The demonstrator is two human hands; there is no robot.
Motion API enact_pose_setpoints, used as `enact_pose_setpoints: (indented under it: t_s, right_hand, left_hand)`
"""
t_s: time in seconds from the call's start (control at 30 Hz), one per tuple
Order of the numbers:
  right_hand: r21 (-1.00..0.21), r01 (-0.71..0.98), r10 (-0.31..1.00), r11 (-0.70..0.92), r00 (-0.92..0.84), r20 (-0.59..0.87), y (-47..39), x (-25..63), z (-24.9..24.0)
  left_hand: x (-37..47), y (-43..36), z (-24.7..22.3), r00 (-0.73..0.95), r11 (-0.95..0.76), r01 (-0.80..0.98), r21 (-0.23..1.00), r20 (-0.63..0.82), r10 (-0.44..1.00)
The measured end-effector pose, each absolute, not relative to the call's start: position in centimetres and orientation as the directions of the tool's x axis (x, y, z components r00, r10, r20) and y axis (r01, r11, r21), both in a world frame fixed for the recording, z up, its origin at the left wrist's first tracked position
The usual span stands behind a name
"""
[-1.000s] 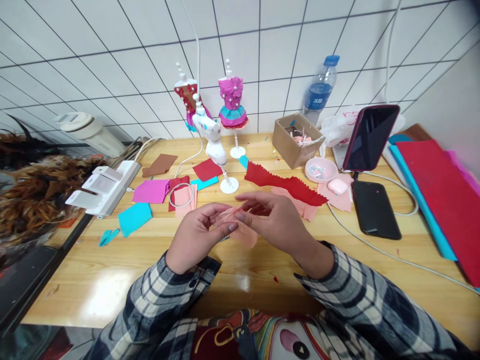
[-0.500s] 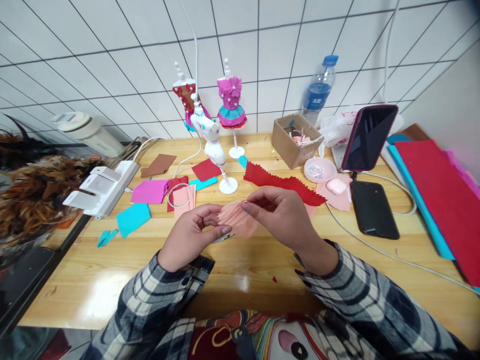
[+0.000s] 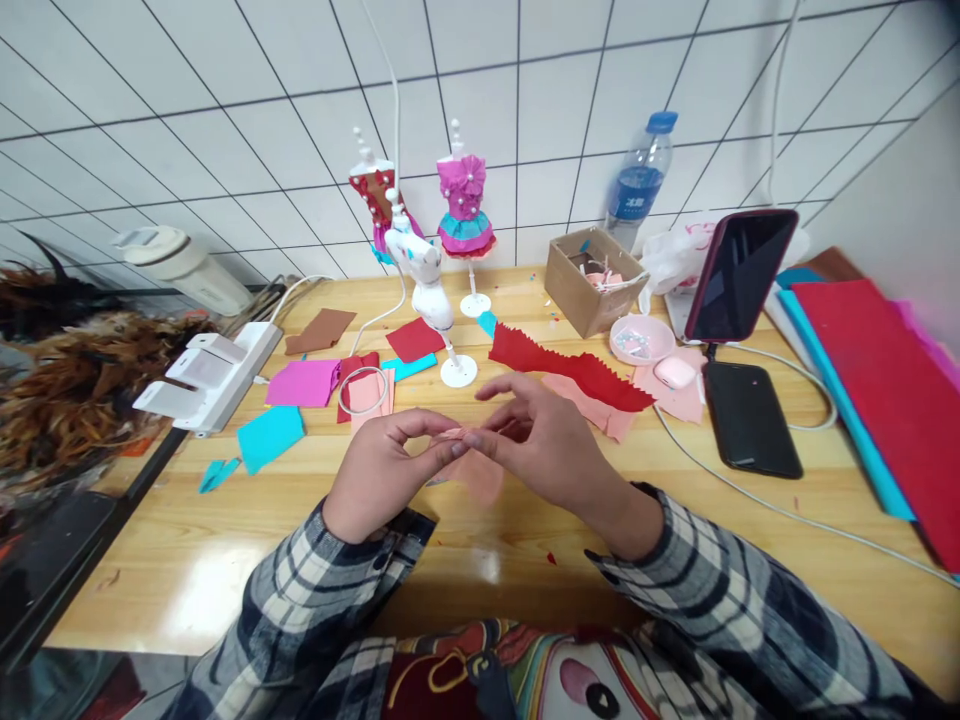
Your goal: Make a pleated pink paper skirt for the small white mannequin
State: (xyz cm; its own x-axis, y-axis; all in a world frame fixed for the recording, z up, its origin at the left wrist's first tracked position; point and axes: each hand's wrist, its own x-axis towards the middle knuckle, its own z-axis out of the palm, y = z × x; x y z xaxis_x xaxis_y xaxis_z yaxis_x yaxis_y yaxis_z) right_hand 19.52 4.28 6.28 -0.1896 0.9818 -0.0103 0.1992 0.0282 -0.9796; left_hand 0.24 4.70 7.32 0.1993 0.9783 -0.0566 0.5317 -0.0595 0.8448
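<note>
A thin piece of peach crepe paper point(image 3: 480, 478) hangs below my fingers, gathered into folds along its upper edge. My left hand point(image 3: 390, 460) pinches that gathered edge between thumb and fingers. From the other side my right hand point(image 3: 551, 450) grips the same edge with thumb and forefinger, its other fingers partly raised. Something small under the paper by the left thumb is mostly hidden. Beyond the hands stands a bare white mini dress form point(image 3: 431, 300). A red zigzag-edged strip point(image 3: 570, 365) lies over a peach piece point(image 3: 592, 405) just past my right hand.
Two dressed mini forms, one with a pink bodice point(image 3: 462, 205), stand by the wall. Coloured scraps, including a turquoise piece point(image 3: 270, 438), lie left. A cardboard box point(image 3: 592, 285), pink bead dish point(image 3: 641, 340), phone point(image 3: 752, 418) and cable are right. A power strip point(image 3: 225, 380) borders the left.
The peach paper has turned from fanned-out to hanging down, its folds squeezed tighter. My right hand has shifted left and lifted its fingers, uncovering more of the peach piece behind.
</note>
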Motion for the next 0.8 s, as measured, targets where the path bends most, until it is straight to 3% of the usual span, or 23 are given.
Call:
enact_pose_setpoints:
  t_s: [0.2, 0.53, 0.8]
  right_hand:
    - [-0.975, 0.214, 0.954, 0.067, -0.299, 0.0, 4.6, 19.7, 6.0]
    - [-0.993, 0.098, 0.946, 0.068, -0.323, 0.033, 4.3, 19.3, 6.2]
    - [-0.999, 0.037, 0.969, 0.036, -0.245, 0.026, 4.2, 19.0, 5.9]
  left_hand:
    - [-0.9, 4.9, 6.8, 0.138, 0.042, 0.328, 0.944, -0.092, 0.986]
    - [-0.1, 4.6, 6.9, 0.131, 0.005, 0.381, 0.925, -0.06, 0.99]
    - [0.4, 4.1, 6.3, 0.102, -0.028, 0.332, 0.943, -0.007, 0.995]
